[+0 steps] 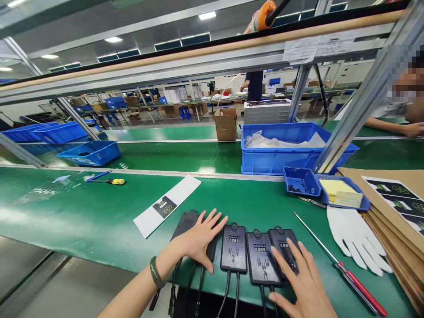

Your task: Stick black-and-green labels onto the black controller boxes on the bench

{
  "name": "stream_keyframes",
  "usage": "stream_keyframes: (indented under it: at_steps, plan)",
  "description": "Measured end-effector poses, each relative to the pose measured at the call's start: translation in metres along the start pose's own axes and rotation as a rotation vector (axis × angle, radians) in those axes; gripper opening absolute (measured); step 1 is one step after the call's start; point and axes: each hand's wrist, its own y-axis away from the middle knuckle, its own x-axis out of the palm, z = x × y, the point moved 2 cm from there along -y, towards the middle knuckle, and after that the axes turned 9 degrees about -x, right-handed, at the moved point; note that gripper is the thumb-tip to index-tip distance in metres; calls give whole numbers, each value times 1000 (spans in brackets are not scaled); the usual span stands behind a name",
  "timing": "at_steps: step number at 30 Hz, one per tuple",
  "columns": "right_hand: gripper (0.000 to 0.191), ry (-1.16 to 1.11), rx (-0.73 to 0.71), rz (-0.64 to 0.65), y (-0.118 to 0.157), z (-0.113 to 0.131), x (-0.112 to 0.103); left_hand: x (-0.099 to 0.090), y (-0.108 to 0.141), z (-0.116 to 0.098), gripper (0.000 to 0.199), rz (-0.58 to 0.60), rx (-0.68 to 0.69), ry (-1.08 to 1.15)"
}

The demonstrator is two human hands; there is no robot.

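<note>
Several black controller boxes with digit displays and cables lie in a row at the front edge of the green bench (109, 229). My left hand (200, 236) is spread over the leftmost boxes, partly covering a black controller box (183, 224) that shows a vented face. Between my hands sit a middle controller box (233, 248) and, to its right, another controller box (262, 258). My right hand (303, 278) has its fingers apart over the rightmost controller box (283, 242), hiding its lower part. Beyond my left hand lies a white label strip (167, 205) with a dark printed patch.
To the right are a long red-handled screwdriver (359, 287), a white glove (356, 238), cardboard sheets (391, 238) and yellow slips (341, 193). A small blue tray (301, 180) and large blue bin (278, 161) stand behind. Further left lies a yellow-handled screwdriver (117, 181). A metal frame crosses above.
</note>
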Motion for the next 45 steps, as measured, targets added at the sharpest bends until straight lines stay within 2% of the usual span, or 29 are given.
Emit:
stream_keyframes:
  at_steps: [3, 7, 9, 11, 13, 16, 18, 21, 25, 28, 31, 34, 38, 40, 42, 45]
  plan:
    - [71, 103, -8, 24, -19, 15, 19, -9, 6, 7, 135, -59, 23, 68]
    - [68, 153, 81, 24, -23, 18, 38, -11, 27, 17, 136, -222, 70, 420]
    - [68, 154, 65, 30, -21, 16, 39, -8, 38, 24, 135, -246, 106, 522]
    - [65, 144, 27, 31, -18, 12, 35, -5, 47, 34, 130, -216, 82, 473]
    - [61, 122, 2, 27, -15, 7, 32, -4, 52, 43, 127, -166, 22, 328]
    - [55, 87, -7, 26, -12, -2, 31, -4, 53, 57, 137, -102, -59, 134]
    - [55, 74, -37, 26, -11, -6, 31, -5, 50, 65, 143, -59, -96, 86]
    - [56, 68, -96, 21, -11, -10, 29, -9, 52, 73, 136, -63, -101, 136]
    - [64, 57, -94, 70, -11, -15, 21, -11, 71, 79, 126, -215, -47, 402]
    - [72, 39, -46, 97, -12, -16, 17, -2, 89, 81, 109, -294, -20, 516]
    - [75, 6, -10, 142, -15, -14, 17, 17, 95, 78, 100, -330, -109, 489]
    - [71, -38, 50, 212, -19, -11, 18, 40, 85, 69, 110, -405, -167, 420]
    - [68, -115, 136, 347, -29, -6, 11, 64, 65, 57, 109, -659, -173, 164]
    - [71, -143, 168, 418, -37, -6, 3, 72, 59, 58, 103, -739, -159, 36]
    - [70, -167, 162, 478, -48, -12, -9, 78, 56, 63, 93, -770, -143, -56]
    - [42, -73, 257, 472, -60, -49, -33, 82, 54, 70, 77, -779, -126, -142]
